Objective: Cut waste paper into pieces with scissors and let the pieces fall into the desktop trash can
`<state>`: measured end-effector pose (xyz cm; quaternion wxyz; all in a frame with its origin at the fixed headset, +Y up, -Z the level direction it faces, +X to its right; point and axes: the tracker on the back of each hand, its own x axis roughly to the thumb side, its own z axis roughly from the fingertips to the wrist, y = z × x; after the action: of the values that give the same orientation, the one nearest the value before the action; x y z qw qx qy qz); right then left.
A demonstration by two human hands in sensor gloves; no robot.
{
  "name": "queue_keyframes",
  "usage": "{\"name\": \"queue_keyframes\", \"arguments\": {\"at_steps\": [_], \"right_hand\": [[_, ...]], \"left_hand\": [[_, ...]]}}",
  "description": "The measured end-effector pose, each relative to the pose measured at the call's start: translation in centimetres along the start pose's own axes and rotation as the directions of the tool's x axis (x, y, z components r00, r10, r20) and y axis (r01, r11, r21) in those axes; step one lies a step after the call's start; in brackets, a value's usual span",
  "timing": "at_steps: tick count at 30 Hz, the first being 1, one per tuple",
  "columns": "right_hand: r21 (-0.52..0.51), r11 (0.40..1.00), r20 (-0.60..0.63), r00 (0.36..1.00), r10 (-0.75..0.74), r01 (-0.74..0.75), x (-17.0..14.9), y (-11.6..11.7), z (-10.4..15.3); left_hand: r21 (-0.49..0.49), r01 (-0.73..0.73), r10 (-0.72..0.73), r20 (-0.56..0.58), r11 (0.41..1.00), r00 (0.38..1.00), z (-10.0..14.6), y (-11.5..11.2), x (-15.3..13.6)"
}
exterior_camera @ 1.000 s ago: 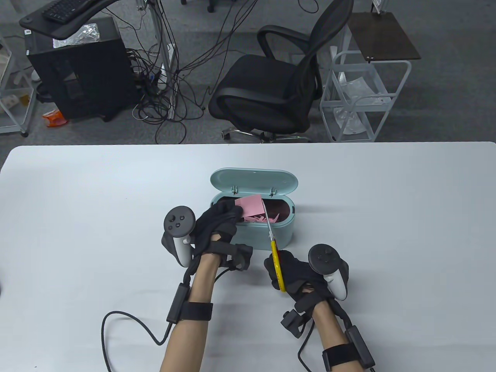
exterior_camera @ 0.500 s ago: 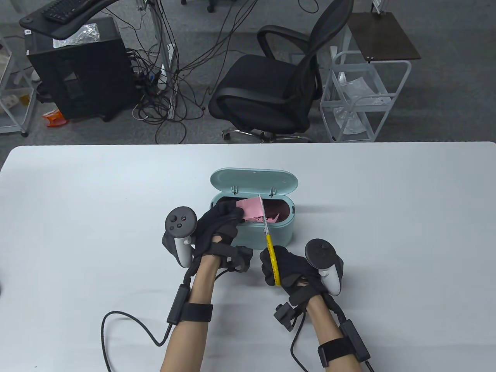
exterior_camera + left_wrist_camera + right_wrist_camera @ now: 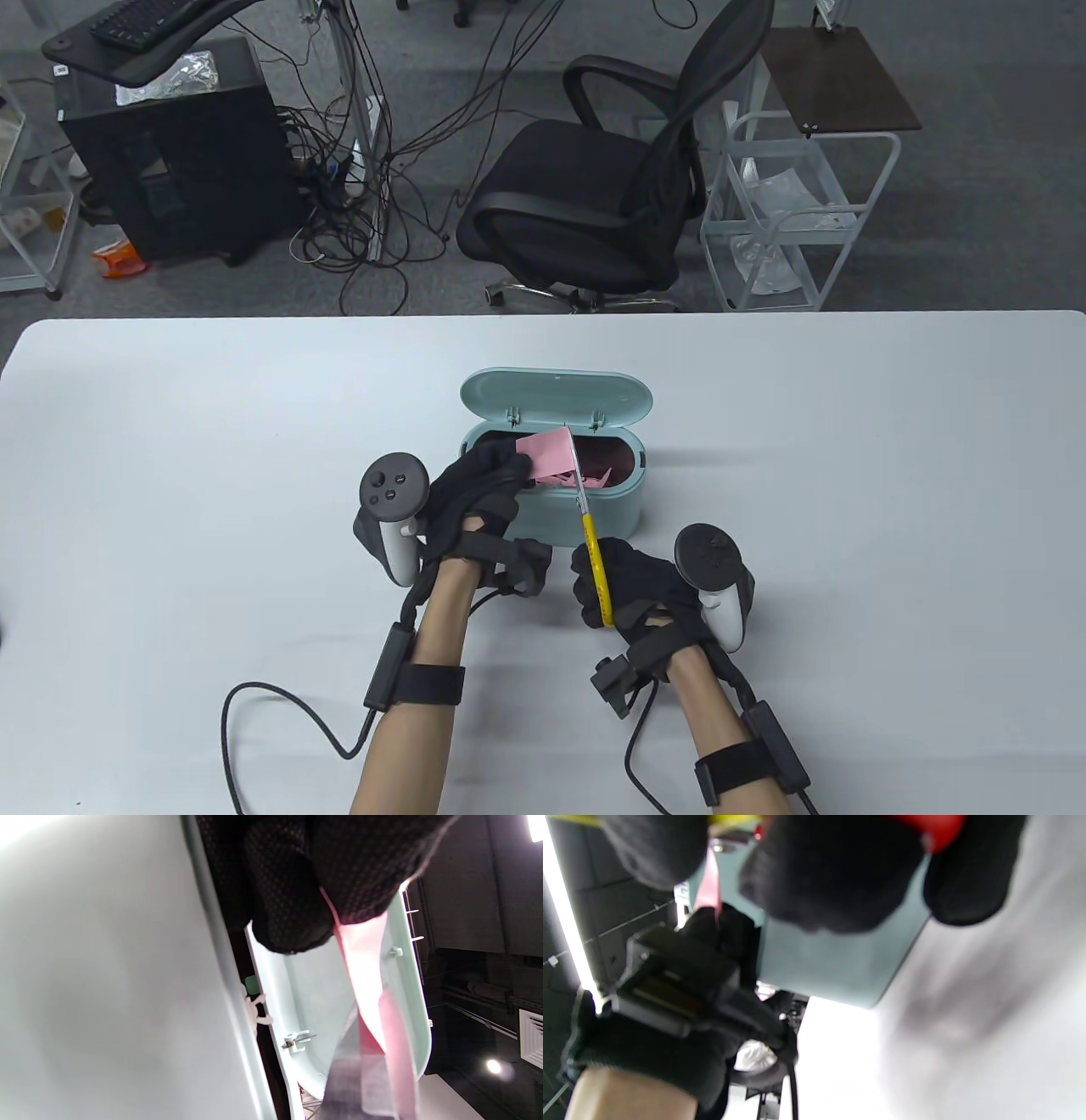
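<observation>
A mint-green desktop trash can (image 3: 611, 509) stands mid-table with its lid (image 3: 556, 397) tipped back; pink scraps (image 3: 604, 475) lie inside. My left hand (image 3: 479, 488) pinches a pink sheet of paper (image 3: 547, 452) above the can's left half. In the left wrist view the paper (image 3: 365, 967) hangs from my gloved fingers (image 3: 292, 908) in front of the lid (image 3: 314, 984). My right hand (image 3: 628, 590) grips yellow-handled scissors (image 3: 591, 543). Their blades reach up along the paper's right edge, over the can. The right wrist view is blurred and shows my fingers (image 3: 831, 870) before the can's wall (image 3: 840, 963).
The white table (image 3: 848, 475) stretches wide on both sides of the can. Cables run from both wrists toward the near edge. Beyond the table stand a black office chair (image 3: 611, 195), a white wire cart (image 3: 797, 221) and a black computer case (image 3: 170, 144).
My right hand moved left and forward, pushing the scissor blades further along the paper's right edge; over the last half second it barely shifted. The left hand and paper stayed put.
</observation>
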<state>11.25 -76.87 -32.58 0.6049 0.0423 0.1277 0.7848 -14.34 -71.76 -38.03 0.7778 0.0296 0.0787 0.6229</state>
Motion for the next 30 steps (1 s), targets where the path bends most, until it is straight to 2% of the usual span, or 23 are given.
{"name": "queue_keyframes", "arguments": {"at_steps": [5,16,19,25,28,30], "right_hand": [[0.035,0.996,0.003,0.996,0.088,-0.088,0.6,-0.2,-0.1],[-0.013,0.999,-0.013,0.999,0.035,-0.035,0.5,0.2,-0.5],[-0.076,0.997,-0.007,1.0,0.027,-0.028,0.7,0.1,-0.6],[-0.102,0.995,0.002,1.0,-0.01,0.01,0.1,0.2,-0.4],[-0.083,0.997,0.004,1.0,-0.002,0.003,0.0,0.3,-0.2],[-0.015,1.0,-0.012,1.0,0.021,-0.021,-0.2,0.5,0.0]], "left_hand": [[-0.033,0.027,-0.026,0.015,0.999,1.0,-0.2,0.1,0.1],[-0.043,0.034,-0.034,0.013,0.998,0.999,-0.3,0.2,0.1],[-0.042,0.037,-0.036,0.011,0.998,0.999,-0.3,0.2,0.2],[-0.04,0.012,-0.012,0.004,0.999,1.0,-0.2,0.2,0.1],[-0.041,-0.009,0.009,-0.002,0.999,1.0,-0.2,0.3,0.0],[-0.039,-0.017,0.017,-0.003,0.999,1.0,-0.2,0.3,0.0]]}}
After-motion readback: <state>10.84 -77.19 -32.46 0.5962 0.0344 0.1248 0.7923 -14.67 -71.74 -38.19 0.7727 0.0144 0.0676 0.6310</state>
